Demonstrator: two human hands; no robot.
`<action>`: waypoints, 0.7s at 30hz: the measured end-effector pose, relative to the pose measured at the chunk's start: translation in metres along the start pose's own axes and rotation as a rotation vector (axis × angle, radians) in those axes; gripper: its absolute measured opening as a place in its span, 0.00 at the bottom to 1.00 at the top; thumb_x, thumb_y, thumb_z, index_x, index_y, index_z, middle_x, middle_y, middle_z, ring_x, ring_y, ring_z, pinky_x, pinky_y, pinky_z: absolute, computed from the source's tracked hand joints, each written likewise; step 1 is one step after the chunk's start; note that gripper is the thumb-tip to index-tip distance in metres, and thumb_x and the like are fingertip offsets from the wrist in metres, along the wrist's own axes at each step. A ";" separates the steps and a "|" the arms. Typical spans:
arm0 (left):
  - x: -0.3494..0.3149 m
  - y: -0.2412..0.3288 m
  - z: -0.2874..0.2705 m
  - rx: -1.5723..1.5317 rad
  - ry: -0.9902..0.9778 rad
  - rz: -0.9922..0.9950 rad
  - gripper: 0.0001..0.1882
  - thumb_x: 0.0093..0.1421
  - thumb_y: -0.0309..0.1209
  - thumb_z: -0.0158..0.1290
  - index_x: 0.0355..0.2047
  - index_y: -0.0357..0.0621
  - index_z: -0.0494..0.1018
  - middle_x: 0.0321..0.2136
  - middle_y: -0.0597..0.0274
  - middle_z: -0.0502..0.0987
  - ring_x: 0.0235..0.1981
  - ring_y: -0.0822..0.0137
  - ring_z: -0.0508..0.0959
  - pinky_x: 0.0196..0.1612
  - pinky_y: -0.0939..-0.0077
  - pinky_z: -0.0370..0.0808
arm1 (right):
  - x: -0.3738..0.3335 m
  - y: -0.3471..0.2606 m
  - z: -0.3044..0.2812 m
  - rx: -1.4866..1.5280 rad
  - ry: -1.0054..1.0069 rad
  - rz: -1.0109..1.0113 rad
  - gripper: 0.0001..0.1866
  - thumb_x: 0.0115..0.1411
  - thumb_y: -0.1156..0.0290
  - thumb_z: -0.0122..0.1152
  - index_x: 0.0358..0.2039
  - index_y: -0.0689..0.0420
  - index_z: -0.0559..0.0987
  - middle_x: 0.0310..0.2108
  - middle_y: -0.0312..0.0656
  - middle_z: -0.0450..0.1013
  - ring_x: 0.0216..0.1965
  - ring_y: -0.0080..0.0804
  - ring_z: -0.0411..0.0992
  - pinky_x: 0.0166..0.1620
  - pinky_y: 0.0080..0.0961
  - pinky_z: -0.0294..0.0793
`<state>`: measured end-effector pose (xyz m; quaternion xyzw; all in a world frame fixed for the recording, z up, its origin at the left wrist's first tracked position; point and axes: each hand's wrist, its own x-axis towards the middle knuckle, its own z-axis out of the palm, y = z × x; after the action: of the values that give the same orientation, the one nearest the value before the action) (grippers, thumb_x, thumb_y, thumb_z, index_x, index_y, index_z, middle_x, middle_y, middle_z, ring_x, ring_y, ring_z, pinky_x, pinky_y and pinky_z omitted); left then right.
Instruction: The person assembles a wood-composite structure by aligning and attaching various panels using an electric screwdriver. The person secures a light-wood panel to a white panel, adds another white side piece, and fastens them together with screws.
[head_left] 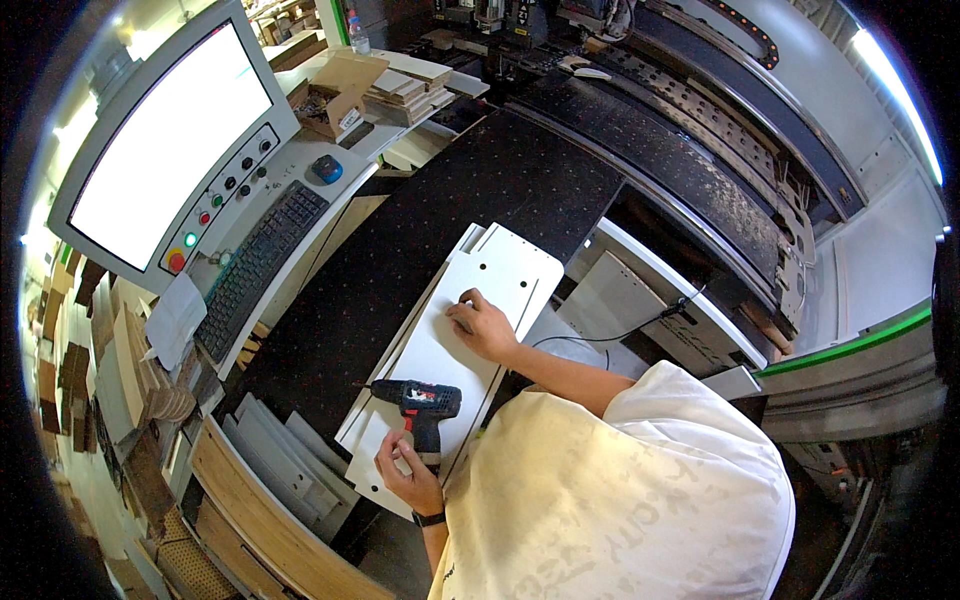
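A white panel (437, 340) with a few dark round holes lies slanted before me, on top of at least one more white board (398, 350). My right hand (487, 328) rests on its upper half, fingers curled and tips down at the surface. Whatever is under those fingertips is too small to make out. A dark cordless drill (425, 400) with red parts lies on the lower half, its bit pointing left. Beside its handle, my left hand (408, 478) is closed with thumb and fingers together. Anything pinched there cannot be made out.
A black machine table (440, 190) extends beneath and beyond the panels. At left stand a control screen (170, 140), keyboard (262, 270) and mouse (326, 169). An opened cardboard box (335, 95) sits behind them. White boards (285, 470) lean at lower left; machine rails (680, 110) fill the far right.
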<state>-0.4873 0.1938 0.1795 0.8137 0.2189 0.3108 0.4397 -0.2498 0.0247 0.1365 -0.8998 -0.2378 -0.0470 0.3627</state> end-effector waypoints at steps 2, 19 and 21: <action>0.000 0.001 0.000 0.002 0.001 0.001 0.12 0.69 0.28 0.50 0.48 0.35 0.76 0.41 0.53 0.81 0.43 0.56 0.76 0.42 0.65 0.72 | 0.000 0.000 0.000 0.003 0.000 0.001 0.12 0.59 0.70 0.61 0.44 0.54 0.79 0.47 0.46 0.69 0.41 0.48 0.76 0.45 0.41 0.79; -0.002 0.001 -0.004 0.013 -0.009 0.007 0.12 0.69 0.28 0.50 0.48 0.35 0.76 0.43 0.53 0.81 0.43 0.57 0.76 0.43 0.65 0.72 | -0.002 -0.003 0.001 -0.002 0.009 -0.029 0.13 0.59 0.70 0.62 0.44 0.54 0.79 0.46 0.46 0.69 0.42 0.48 0.75 0.46 0.42 0.78; -0.004 0.001 -0.004 0.028 -0.031 0.021 0.12 0.70 0.29 0.50 0.49 0.36 0.76 0.45 0.54 0.80 0.43 0.59 0.77 0.43 0.67 0.72 | -0.002 -0.003 0.000 0.024 0.000 -0.016 0.13 0.59 0.70 0.62 0.45 0.55 0.78 0.46 0.47 0.69 0.42 0.49 0.75 0.46 0.42 0.78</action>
<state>-0.4926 0.1930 0.1810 0.8269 0.2077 0.2997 0.4281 -0.2533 0.0258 0.1374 -0.8936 -0.2457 -0.0469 0.3728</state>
